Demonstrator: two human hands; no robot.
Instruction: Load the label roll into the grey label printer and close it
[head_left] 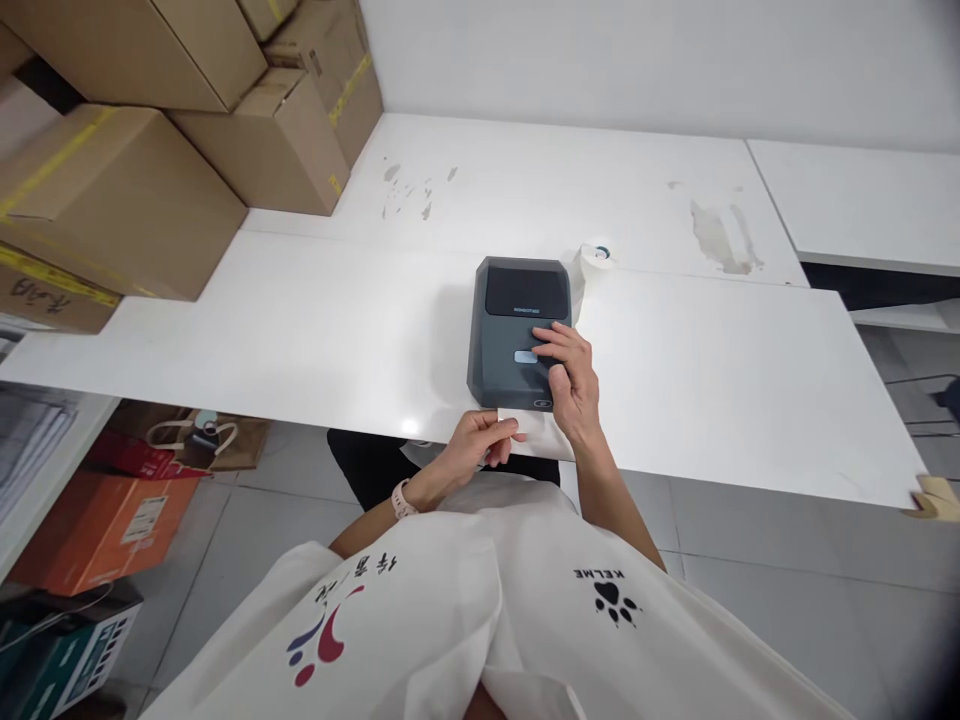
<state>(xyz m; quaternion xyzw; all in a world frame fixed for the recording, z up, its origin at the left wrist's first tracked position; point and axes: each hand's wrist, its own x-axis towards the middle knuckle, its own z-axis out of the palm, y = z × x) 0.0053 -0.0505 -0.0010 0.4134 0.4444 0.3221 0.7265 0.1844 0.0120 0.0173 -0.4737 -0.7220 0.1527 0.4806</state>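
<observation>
A dark grey label printer sits near the front edge of the white table, with a pale button on its top. A white strip of label paper comes out at its near side. The fingers of my left hand are closed, pinching the strip's left edge just below the printer. My right hand lies on the printer's right side, fingers stretched out, fingertips beside the button. Behind the printer on the right is a roll of white label paper, its band running down toward the printer's back.
Cardboard boxes are stacked at the back left of the table. An orange box stands low on the left, with a paper bag beside it. A beige object sits at the table's right corner.
</observation>
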